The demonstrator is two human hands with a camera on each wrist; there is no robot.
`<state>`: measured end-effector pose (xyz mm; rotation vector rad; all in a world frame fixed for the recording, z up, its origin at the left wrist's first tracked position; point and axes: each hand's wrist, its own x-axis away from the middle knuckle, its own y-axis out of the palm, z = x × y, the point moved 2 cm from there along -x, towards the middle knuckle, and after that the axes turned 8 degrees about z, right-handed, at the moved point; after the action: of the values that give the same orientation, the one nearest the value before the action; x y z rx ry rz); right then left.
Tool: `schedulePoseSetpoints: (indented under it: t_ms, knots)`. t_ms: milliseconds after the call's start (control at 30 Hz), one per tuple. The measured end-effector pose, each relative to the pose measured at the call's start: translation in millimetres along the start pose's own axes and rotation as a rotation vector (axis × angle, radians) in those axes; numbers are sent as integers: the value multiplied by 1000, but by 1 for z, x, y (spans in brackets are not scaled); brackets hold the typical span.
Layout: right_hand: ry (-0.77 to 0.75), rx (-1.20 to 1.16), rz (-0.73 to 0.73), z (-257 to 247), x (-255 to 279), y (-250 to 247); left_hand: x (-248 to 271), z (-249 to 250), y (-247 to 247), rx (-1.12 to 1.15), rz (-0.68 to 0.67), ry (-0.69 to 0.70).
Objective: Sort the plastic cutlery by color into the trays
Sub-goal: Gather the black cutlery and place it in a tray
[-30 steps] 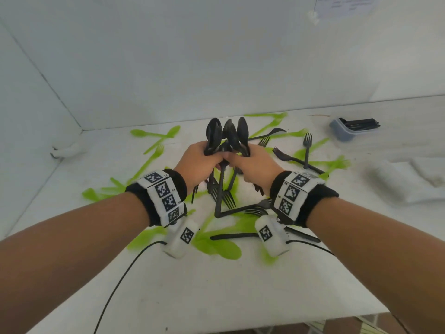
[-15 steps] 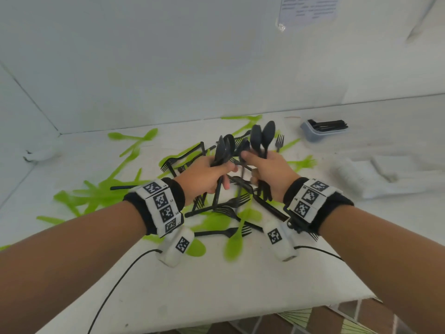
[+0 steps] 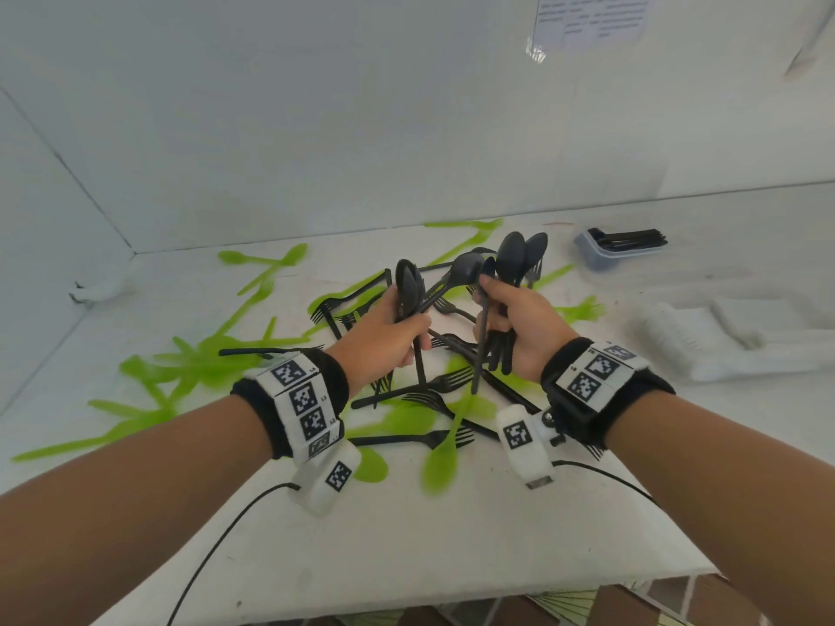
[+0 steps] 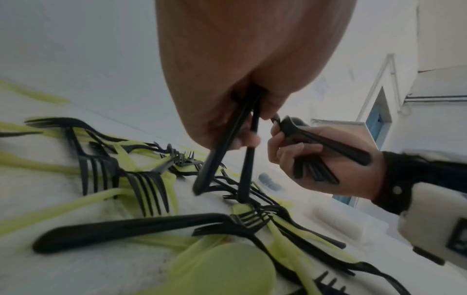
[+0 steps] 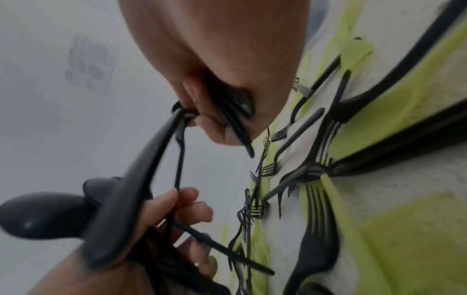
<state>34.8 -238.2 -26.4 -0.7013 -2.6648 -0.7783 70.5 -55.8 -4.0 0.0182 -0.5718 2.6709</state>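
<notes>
My left hand [image 3: 400, 329] grips a few black spoons [image 3: 409, 286] by their handles, bowls up, above the pile. My right hand [image 3: 499, 309] grips a bigger bundle of black spoons [image 3: 519, 259], also bowls up. One more black spoon [image 3: 465, 268] reaches from the left hand's fingers across to the right hand's fingertips. In the left wrist view the handles [image 4: 227, 143] hang out of the left hand [image 4: 240, 127] over the forks. The right wrist view has the right hand [image 5: 215, 123] curled round its handles [image 5: 235, 127]. Black forks [image 3: 433, 390] and green cutlery [image 3: 217, 354] lie mixed on the white table [image 3: 406, 535].
A grey tray [image 3: 601, 259] with black cutlery in it stands at the back right. White trays [image 3: 723, 350] lie at the right. A white object [image 3: 97, 291] sits at the back left by the wall. The table's front edge runs just below my wrists.
The two hands, joined round one bundle of black spoons a second ago, have drawn apart. Each now holds its own share, the right hand further right.
</notes>
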Motion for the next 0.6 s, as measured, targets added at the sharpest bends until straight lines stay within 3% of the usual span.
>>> schedulePoseSetpoints:
  t_ms: [133,200,300,367,467,600]
  knots:
    - [-75,13,174,-13,-8,-10,-2,-4,-9,-61,174,3]
    - [-103,87,240,-14,-13,-20,-7,-8,-18,31,262,-16]
    - [-89,161,219,-5,-14,-21,-10,-3,-22,99,310,50]
    - [-70,220,200,5,-13,-13,-10,2,-17,-65,267,149]
    - [-60,225,150,17,-10,3,-5,2,1,-252,92,241]
    - [-37,187,100,15,-6,8,-10,-11,9,-385,86,302]
